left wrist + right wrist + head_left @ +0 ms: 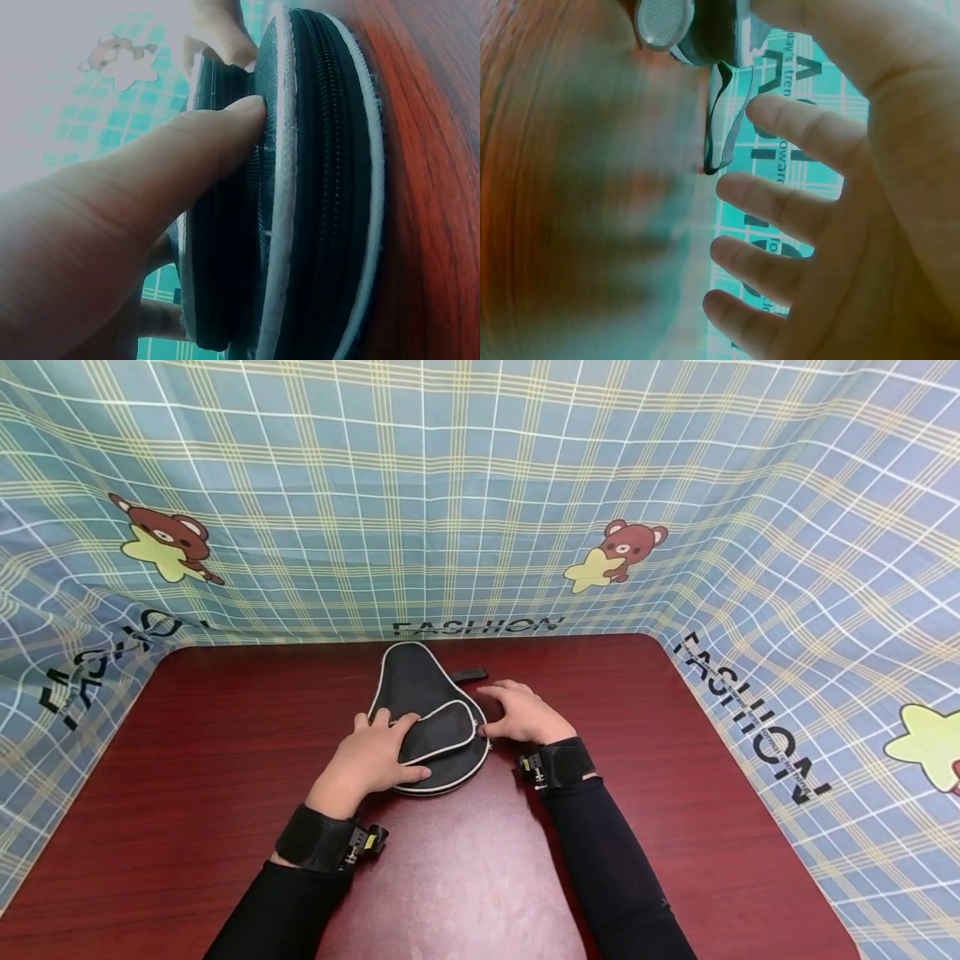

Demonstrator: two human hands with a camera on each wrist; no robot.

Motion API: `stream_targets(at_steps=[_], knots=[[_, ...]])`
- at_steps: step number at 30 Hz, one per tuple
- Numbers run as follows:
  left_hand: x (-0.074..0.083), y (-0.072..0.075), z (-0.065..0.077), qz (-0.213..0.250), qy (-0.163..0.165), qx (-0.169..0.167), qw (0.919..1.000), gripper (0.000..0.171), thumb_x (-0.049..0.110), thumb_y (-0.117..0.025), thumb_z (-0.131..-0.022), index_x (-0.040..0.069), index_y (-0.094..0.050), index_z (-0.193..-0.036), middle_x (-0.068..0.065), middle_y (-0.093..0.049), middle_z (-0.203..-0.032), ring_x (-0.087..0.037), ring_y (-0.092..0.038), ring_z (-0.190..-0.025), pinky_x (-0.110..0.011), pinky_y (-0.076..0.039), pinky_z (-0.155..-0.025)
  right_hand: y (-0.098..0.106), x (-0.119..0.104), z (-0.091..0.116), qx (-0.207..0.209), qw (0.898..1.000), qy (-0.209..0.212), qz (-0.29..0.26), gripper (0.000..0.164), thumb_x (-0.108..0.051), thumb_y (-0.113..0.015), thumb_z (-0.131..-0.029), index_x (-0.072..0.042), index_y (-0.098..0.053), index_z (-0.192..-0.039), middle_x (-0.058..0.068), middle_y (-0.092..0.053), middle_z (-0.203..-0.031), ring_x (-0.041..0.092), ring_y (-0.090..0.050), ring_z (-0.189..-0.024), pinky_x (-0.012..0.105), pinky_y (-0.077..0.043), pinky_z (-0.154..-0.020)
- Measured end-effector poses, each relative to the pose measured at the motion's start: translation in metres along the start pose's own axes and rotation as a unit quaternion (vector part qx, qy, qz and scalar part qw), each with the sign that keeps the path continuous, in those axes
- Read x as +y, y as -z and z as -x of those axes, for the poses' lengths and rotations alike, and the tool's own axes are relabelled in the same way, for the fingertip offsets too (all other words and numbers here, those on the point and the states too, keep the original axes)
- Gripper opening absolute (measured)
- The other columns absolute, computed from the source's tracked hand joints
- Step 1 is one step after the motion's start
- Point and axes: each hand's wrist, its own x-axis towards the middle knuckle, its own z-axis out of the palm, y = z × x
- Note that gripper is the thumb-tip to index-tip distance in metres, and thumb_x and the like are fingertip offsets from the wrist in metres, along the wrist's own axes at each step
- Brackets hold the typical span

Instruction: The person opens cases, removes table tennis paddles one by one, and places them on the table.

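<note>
A black paddle-shaped fabric case [420,681] with white piping lies on the table, its narrow end pointing away. A raised rounded pocket [442,731] sits on its upper face. My left hand [367,756] rests on the case's left side, fingers spread. Its thumb [202,139] lies fairly straight against the case beside the pocket's lower edge. At the right edge is my right hand [525,714], its thumb by the small zipper pulls [476,724]. Four fairly straight, spread fingers [780,202] of that hand hold nothing; whether its thumb touches a pull is unclear.
A short black strap loop [470,674] sticks out from the case's right side. The dark red table [660,827] is bordered by blue checked cloth [465,527] at the back and sides. Each wrist bears a black band [318,839] with a small camera.
</note>
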Motion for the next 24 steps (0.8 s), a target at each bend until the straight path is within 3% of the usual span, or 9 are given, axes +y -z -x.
stream_targets(at_steps=[9,15,20,24], knots=[[0.006,0.002,0.002,-0.014,0.002,-0.003,0.9999,0.093,0.059,-0.079,-0.083,0.019,-0.042,-0.158,-0.025,-0.045,-0.146,-0.048,-0.046,-0.122,-0.058,-0.056,-0.082,0.002,0.003,0.000,0.012,1.000,0.002,0.014,0.073,-0.043,-0.078,-0.086,-0.018,-0.054,-0.151,0.014,-0.049,-0.156,0.037,-0.042,-0.147,0.053,-0.038,-0.118],[0.000,0.004,-0.002,-0.014,-0.022,0.014,0.9996,0.097,0.063,-0.078,-0.082,0.021,-0.039,-0.161,-0.025,-0.047,-0.142,-0.046,-0.048,-0.119,-0.061,-0.047,-0.096,0.007,0.000,-0.001,0.019,1.000,0.003,0.015,0.067,-0.040,-0.076,-0.091,-0.017,-0.055,-0.151,0.011,-0.053,-0.151,0.033,-0.047,-0.143,0.049,-0.042,-0.116],[-0.012,0.001,-0.007,0.038,-0.054,0.013,0.9977,0.098,0.067,-0.075,-0.082,0.019,-0.040,-0.160,-0.024,-0.040,-0.154,-0.049,-0.038,-0.141,-0.067,-0.035,-0.112,0.004,-0.005,0.003,0.016,0.999,0.026,-0.018,0.055,-0.032,-0.069,-0.099,-0.014,-0.056,-0.149,0.010,-0.057,-0.148,0.025,-0.052,-0.139,0.044,-0.044,-0.115],[-0.018,0.000,-0.013,0.088,-0.071,-0.003,0.9935,0.095,0.071,-0.067,-0.087,0.016,-0.041,-0.160,-0.023,-0.031,-0.164,-0.049,-0.025,-0.152,-0.068,-0.029,-0.118,0.006,-0.016,0.006,0.042,0.997,0.049,-0.048,0.044,-0.022,-0.062,-0.102,-0.015,-0.061,-0.145,0.007,-0.061,-0.144,0.023,-0.056,-0.137,0.044,-0.045,-0.114]])
